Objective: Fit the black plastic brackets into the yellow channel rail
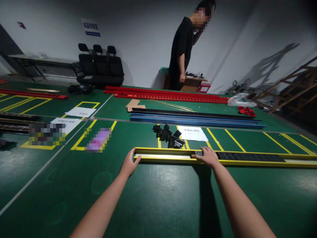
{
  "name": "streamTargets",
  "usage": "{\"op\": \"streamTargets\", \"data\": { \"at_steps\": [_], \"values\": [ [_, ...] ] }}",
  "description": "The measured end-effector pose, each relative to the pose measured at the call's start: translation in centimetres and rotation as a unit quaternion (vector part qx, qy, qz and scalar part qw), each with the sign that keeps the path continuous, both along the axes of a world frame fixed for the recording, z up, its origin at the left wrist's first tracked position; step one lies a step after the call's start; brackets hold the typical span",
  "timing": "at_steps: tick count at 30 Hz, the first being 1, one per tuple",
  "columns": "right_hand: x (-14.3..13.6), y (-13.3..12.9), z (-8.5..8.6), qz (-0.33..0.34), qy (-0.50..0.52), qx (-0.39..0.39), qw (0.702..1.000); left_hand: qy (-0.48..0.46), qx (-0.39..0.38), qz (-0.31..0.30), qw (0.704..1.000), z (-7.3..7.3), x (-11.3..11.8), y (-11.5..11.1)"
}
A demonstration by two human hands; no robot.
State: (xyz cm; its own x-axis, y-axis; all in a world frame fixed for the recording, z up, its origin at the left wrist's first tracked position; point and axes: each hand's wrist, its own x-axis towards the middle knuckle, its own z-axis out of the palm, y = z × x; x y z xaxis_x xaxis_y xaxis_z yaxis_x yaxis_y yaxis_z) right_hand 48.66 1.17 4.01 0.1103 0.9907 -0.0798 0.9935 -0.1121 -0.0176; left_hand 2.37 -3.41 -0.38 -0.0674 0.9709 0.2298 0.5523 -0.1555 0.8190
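A long yellow channel rail (165,159) lies across the green table in front of me. My left hand (129,162) grips its left end, thumb at the near side and fingers at the far side. Farther right, my right hand (207,156) is over the rail, with thumb and fingers around a small dark module (198,153) inside the channel. To the right of that hand, a row of black socket modules (250,156) fills part of the rail. Several loose black parts (164,132) lie just behind the rail.
Blue rails (195,121), red rails (173,96) and a white paper sign (193,133) lie farther back. Dark rails (17,125) are at the left. A person in black (182,43) stands beyond the table, near black seats (100,67).
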Motion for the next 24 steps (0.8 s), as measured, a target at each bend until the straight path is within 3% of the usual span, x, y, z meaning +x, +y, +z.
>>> {"op": "streamTargets", "data": {
  "at_steps": [8,14,19,24],
  "values": [
    [-0.4,-0.1,-1.1,-0.014,-0.024,0.042,0.999,0.006,0.002,0.004,1.000,0.1,0.1,0.0],
    [2.0,-0.1,-1.3,0.014,0.036,0.007,0.999,0.010,-0.003,-0.001,1.000,-0.1,0.1,0.0],
    [3.3,-0.7,-2.1,-0.128,0.009,0.073,0.989,0.003,0.000,-0.005,1.000,0.0,0.0,-0.1],
    [4.2,-1.0,-3.1,-0.213,0.061,0.169,0.960,-0.013,0.006,-0.008,1.000,-0.3,-0.2,0.0]
  ]
}}
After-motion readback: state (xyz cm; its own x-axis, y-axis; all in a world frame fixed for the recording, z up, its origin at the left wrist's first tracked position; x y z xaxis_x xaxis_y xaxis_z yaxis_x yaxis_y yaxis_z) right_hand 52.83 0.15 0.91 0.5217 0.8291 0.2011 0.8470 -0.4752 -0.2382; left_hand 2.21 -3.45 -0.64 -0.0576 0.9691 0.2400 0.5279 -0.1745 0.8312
